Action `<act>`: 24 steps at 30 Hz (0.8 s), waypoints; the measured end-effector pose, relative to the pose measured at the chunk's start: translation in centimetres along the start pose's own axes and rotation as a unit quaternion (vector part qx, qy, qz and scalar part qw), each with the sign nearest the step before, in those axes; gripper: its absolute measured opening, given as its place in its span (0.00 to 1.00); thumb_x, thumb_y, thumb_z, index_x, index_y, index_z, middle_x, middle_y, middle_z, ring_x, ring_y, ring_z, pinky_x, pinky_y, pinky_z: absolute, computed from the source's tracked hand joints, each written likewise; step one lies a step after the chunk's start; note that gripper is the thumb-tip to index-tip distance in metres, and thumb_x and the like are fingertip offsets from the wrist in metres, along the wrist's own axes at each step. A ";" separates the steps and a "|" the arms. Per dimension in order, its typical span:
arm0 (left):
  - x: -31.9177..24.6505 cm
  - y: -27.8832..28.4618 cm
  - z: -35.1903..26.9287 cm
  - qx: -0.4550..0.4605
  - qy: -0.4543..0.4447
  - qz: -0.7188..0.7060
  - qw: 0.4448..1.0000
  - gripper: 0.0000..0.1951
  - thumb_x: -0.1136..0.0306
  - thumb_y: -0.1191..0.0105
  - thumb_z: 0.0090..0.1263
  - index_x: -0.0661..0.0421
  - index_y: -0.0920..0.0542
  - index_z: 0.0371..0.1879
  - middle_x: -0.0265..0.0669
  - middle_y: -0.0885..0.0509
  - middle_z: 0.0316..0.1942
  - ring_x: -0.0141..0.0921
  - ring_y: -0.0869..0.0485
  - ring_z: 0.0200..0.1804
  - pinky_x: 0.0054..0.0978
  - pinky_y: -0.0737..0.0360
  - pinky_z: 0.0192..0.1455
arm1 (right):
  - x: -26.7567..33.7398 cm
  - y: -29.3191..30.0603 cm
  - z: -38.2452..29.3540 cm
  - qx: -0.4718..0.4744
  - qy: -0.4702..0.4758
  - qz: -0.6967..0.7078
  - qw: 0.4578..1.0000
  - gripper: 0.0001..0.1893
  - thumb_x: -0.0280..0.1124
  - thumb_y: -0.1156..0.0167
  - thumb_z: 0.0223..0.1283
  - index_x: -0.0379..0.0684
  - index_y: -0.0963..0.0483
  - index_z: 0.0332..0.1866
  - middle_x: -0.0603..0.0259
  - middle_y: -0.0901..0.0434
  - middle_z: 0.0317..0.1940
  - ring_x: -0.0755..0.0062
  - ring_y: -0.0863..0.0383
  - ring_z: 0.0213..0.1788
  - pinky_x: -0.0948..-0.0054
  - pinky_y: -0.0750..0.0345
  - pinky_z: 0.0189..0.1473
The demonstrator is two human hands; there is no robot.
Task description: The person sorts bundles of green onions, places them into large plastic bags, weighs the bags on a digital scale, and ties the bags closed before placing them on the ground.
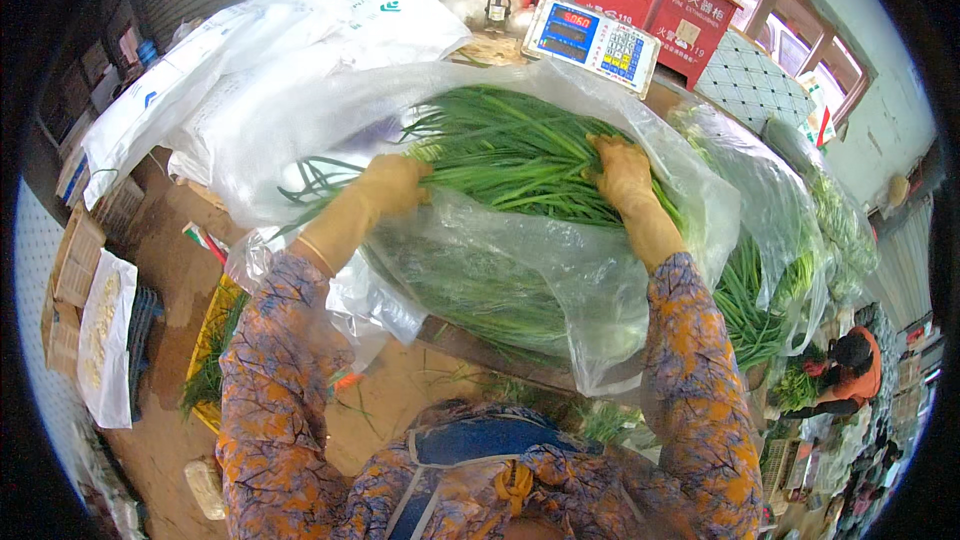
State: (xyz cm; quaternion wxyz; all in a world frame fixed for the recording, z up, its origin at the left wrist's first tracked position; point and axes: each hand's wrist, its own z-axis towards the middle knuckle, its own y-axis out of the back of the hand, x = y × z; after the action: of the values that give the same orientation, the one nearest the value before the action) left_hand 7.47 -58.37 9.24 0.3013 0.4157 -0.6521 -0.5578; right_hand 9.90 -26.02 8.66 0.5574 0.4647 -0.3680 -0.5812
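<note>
A thick heap of long green leafy stalks [517, 150], like garlic chives, lies in a large clear plastic bag [480, 262]. My left hand [394, 184], in a tan rubber glove, is at the heap's left end; its fingers are partly hidden, so its grip is unclear. My right hand [622, 165], gloved alike, rests on the right part of the heap with its fingers spread on the leaves. Some darker leaves stick out to the left, beneath my left wrist. Just behind the bag stands a digital scale display [592, 45] with lit red digits.
White sacks [337, 22] are piled at the back left. Red fire extinguisher cabinets [652, 0] stand behind the scale. More bagged greens [757, 300] lie at the right, near a crouching person [855, 367]. A yellow crate [214, 345] is on the floor at the left.
</note>
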 end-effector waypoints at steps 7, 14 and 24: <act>2.2 7.1 0.9 -0.222 -0.121 0.007 0.967 0.19 0.57 0.47 0.58 0.54 0.24 0.46 0.41 0.23 0.46 0.36 0.22 0.41 0.32 0.25 0.43 | -3.4 -3.0 2.6 -0.030 -0.135 0.195 0.971 0.24 0.40 0.39 0.48 0.51 0.30 0.54 0.51 0.26 0.47 0.56 0.27 0.51 0.66 0.32 0.53; -1.9 19.3 -7.0 -0.042 -0.055 -0.063 0.996 0.15 0.58 0.41 0.53 0.59 0.21 0.27 0.31 0.25 0.16 0.23 0.28 0.18 0.20 0.32 0.17 | -4.8 -1.6 1.8 0.077 -0.095 0.295 0.948 0.31 0.37 0.38 0.47 0.42 0.36 0.59 0.54 0.29 0.53 0.61 0.32 0.57 0.71 0.36 0.58; -2.1 19.0 -6.1 -0.012 -0.151 -0.262 0.953 0.13 0.64 0.37 0.52 0.57 0.20 0.32 0.27 0.24 0.18 0.17 0.31 0.16 0.13 0.38 0.15 | 7.6 11.8 -1.9 0.112 0.205 0.391 0.890 0.39 0.42 0.36 0.43 0.39 0.43 0.62 0.54 0.33 0.56 0.60 0.34 0.58 0.68 0.39 0.59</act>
State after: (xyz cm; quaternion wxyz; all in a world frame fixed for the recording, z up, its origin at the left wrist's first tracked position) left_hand 9.78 -58.84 29.21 0.0474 0.4794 -0.5515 -0.6811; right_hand 15.71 -34.65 18.31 0.7471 0.4513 -0.4602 -0.1627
